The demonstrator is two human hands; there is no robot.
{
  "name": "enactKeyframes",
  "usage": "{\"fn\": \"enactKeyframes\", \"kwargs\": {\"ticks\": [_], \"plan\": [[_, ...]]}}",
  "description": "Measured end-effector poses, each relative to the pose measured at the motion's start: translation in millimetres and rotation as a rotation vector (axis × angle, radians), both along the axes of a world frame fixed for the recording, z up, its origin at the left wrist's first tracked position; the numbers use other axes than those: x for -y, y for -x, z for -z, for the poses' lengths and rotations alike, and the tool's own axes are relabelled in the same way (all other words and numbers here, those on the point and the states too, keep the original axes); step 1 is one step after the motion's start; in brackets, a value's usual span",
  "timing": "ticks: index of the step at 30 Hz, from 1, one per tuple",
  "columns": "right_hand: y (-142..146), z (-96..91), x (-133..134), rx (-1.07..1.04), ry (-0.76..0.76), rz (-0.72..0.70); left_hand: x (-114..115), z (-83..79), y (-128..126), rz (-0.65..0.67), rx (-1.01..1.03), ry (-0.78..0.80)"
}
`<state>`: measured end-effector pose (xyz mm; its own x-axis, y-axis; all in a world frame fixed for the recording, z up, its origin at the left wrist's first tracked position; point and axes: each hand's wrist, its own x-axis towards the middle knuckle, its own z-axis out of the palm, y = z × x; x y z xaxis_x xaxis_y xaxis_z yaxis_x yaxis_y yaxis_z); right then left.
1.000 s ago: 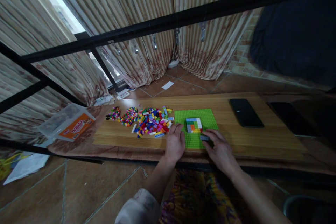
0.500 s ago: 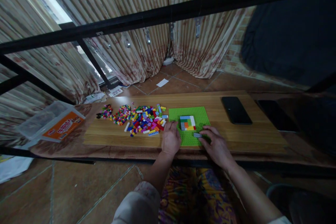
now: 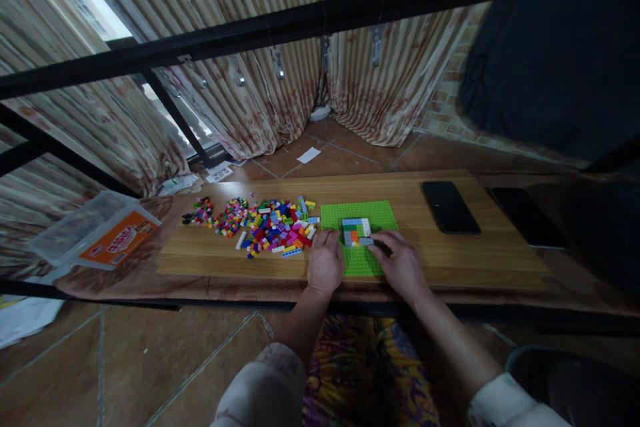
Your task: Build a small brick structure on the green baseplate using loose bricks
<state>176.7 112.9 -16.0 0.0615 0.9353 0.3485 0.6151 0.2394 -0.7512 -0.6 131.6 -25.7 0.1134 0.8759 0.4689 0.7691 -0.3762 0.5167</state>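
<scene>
A green baseplate (image 3: 373, 212) lies on the wooden board (image 3: 450, 260), with a small square patch of coloured bricks (image 3: 354, 228) built on it. My left hand (image 3: 325, 263) rests palm down on the baseplate's left edge, its fingers loosely spread. My right hand (image 3: 400, 263) pinches a small grey brick (image 3: 366, 241) and holds it against the lower right edge of the built patch. A heap of loose coloured bricks (image 3: 273, 227) spreads out just left of the baseplate.
Two black phones (image 3: 448, 207) (image 3: 527, 216) lie on the board to the right. A clear plastic box with an orange label (image 3: 103, 235) sits off the board's left end. Black metal bars (image 3: 320, 17) cross overhead; curtains hang behind.
My right hand has carried the grey brick up and left, from the baseplate's lower right area to the edge of the built patch. My left hand stays on the plate.
</scene>
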Motion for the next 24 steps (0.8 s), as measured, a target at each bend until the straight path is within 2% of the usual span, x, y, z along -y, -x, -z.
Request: {"fn": "enactKeyframes", "kwargs": {"ticks": [14,24], "plan": [[-0.4,3.8,-5.0,-0.123,0.058,0.095,0.7,1.3,-0.5,-0.016,-0.015,-0.003],[-4.0,7.1,-3.8,-0.181,0.097,0.099,2.1,-2.4,-1.4,-0.012,-0.008,0.028]]}}
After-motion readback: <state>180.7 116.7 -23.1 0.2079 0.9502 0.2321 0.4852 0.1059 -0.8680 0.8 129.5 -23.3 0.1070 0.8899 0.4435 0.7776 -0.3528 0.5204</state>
